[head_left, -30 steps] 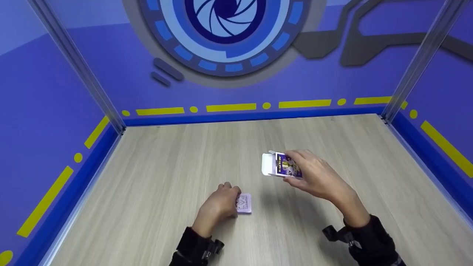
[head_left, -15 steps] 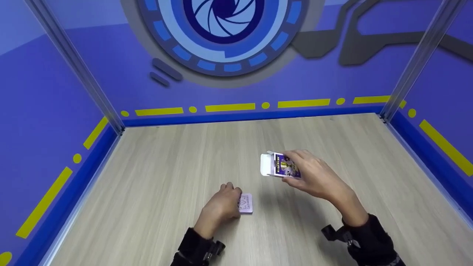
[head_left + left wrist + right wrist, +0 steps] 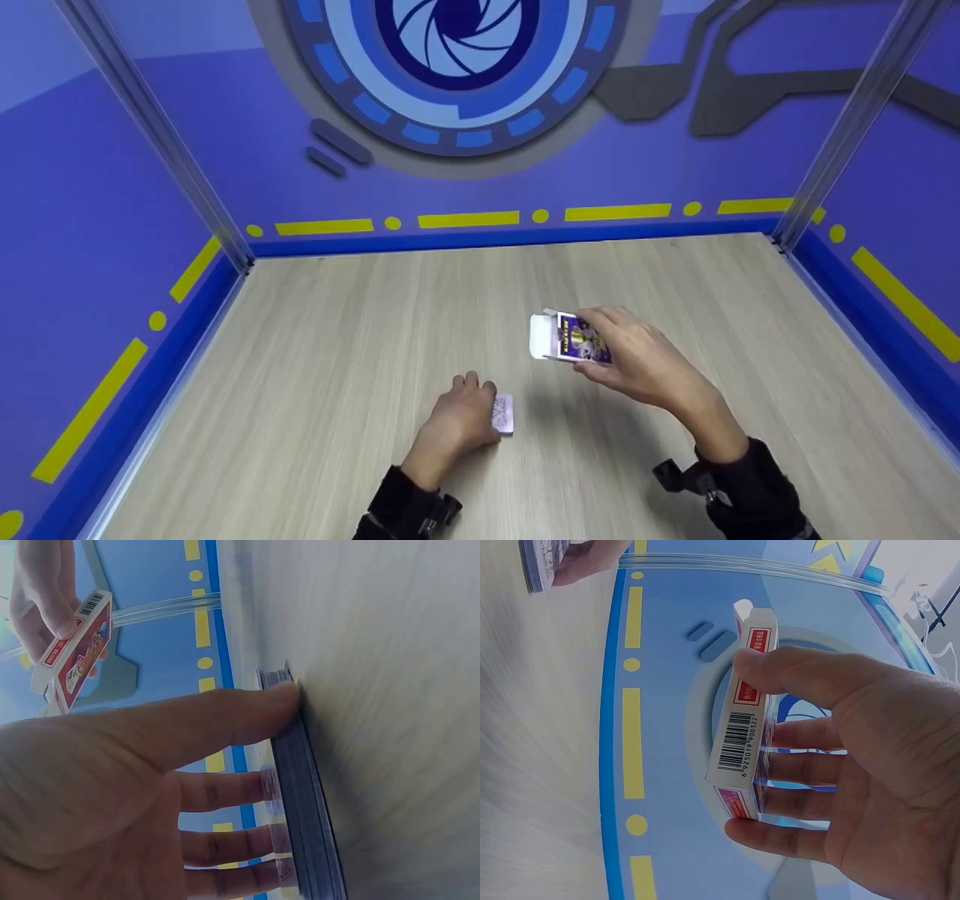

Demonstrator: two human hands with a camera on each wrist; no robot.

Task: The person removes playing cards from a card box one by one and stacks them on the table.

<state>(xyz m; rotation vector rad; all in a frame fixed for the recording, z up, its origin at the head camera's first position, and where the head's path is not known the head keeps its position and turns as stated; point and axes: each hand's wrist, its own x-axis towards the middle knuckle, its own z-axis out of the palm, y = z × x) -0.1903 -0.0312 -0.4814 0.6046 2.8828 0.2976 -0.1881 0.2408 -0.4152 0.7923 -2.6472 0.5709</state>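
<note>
A deck of playing cards (image 3: 505, 415) with patterned backs lies low at the table, squared into one stack. My left hand (image 3: 459, 414) grips it from the left, hiding much of its top. In the left wrist view the thumb presses one long side of the deck (image 3: 306, 799), and the fingers reach its other side. Higher and to the right, my right hand (image 3: 649, 360) holds an open card box (image 3: 581, 339), its white flap pointing left toward the deck's side. The right wrist view shows the thumb on the barcode side of the box (image 3: 739, 739), fingers behind.
Both hands work over a pale wood-grain table (image 3: 360, 322). A blue printed back wall (image 3: 457, 187) and side walls (image 3: 97, 247) enclose it, with metal posts at the corners. Black camera straps (image 3: 757, 487) sit on both wrists.
My left hand has slid a little to the right over the deck, covering more of its back. The right hand and card box stay nearly still.
</note>
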